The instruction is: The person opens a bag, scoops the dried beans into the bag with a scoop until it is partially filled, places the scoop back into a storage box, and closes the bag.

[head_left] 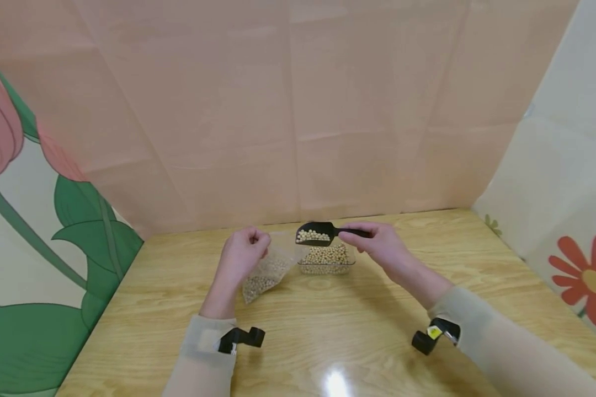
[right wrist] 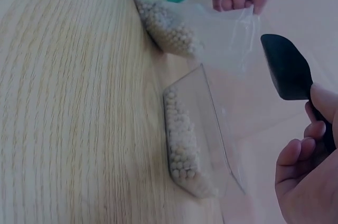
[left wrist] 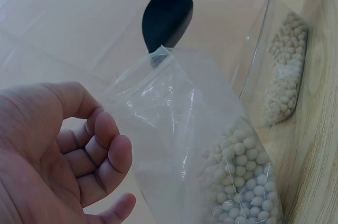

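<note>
My right hand [head_left: 377, 242] grips the handle of a black scoop [right wrist: 288, 68], which carries a load of pale round beads [head_left: 312, 236]. The scoop is raised above a clear plastic box [head_left: 326, 270] partly filled with the same kind of beads. To the left, my left hand [head_left: 243, 251] pinches the top edge of a clear plastic bag [left wrist: 163, 113] between thumb and forefinger. The bag's lower part holds beads [left wrist: 248, 182] and rests on the table. In the left wrist view the scoop's tip overlaps the bag's mouth.
The wooden table [head_left: 303, 336] extends in front of the box and bag. Behind it hangs a pink cloth backdrop [head_left: 288, 121]. Side panels with flower prints stand at left and right. Each forearm wears a black camera mount [head_left: 240, 337] over its sleeve.
</note>
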Available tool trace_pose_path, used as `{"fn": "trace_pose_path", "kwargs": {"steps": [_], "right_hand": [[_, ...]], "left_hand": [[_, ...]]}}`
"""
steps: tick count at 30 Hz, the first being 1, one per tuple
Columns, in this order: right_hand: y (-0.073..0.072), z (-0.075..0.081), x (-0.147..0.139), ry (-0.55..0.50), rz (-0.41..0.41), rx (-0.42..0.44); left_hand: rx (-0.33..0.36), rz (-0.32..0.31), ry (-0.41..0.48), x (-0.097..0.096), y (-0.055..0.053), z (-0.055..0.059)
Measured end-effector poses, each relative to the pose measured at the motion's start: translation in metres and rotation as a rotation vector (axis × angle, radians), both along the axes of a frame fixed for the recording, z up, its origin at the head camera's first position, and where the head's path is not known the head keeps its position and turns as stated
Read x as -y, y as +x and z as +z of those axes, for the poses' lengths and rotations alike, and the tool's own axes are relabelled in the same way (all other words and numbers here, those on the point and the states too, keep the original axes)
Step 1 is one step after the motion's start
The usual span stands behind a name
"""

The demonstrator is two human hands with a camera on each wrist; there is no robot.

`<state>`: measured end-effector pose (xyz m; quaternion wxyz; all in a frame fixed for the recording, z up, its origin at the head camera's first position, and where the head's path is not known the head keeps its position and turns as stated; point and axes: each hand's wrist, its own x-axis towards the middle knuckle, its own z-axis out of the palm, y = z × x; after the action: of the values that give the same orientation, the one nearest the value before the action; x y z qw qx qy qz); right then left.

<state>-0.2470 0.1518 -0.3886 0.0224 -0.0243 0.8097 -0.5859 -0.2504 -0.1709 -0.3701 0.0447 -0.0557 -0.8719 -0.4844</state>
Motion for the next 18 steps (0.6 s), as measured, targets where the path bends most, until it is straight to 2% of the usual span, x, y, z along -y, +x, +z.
{"fn": "trace_pose_path", "kwargs": {"steps": [6, 18], "right_hand": [[-0.002, 0.003, 0.007, 0.034, 0.029, -0.004], [-0.004, 0.008, 0.023, 0.148, 0.093, -0.09]], "left_hand": [[-0.002, 0.009, -0.006, -0.001, -0.001, 0.0], [0.002, 0.005, -0.019, -0.002, -0.001, 0.001]]}}
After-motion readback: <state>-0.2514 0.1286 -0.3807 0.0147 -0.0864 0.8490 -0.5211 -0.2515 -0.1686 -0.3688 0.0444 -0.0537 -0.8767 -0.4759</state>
